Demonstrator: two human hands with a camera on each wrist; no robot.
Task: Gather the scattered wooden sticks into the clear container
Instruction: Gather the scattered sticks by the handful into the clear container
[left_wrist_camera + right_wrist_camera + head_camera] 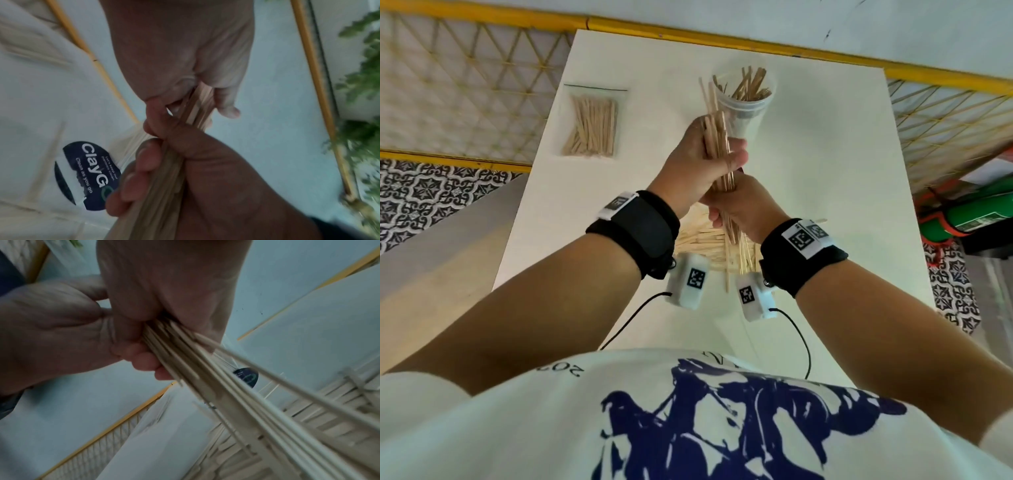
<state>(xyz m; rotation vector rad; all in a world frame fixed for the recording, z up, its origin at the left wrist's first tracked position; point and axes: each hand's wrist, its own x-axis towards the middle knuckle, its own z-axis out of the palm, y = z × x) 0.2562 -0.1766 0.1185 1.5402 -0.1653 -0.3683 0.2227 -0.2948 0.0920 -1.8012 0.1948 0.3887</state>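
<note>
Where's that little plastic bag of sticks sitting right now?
In the head view, the sealed bag of sticks lies flat on the white table, far-left corner, left of the clear container and away from both hands.

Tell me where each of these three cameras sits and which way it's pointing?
Head: worn on the head, looking down at the white table, clear container and bag of sticks; both forearms, wristbands and shirt show.
Left wrist: looks along the left hand gripping the stick bundle; the right hand shows too.
Right wrist: looks along the right hand down the bundle toward loose sticks on the table.
Shared: all show both hands on the bundle.
</note>
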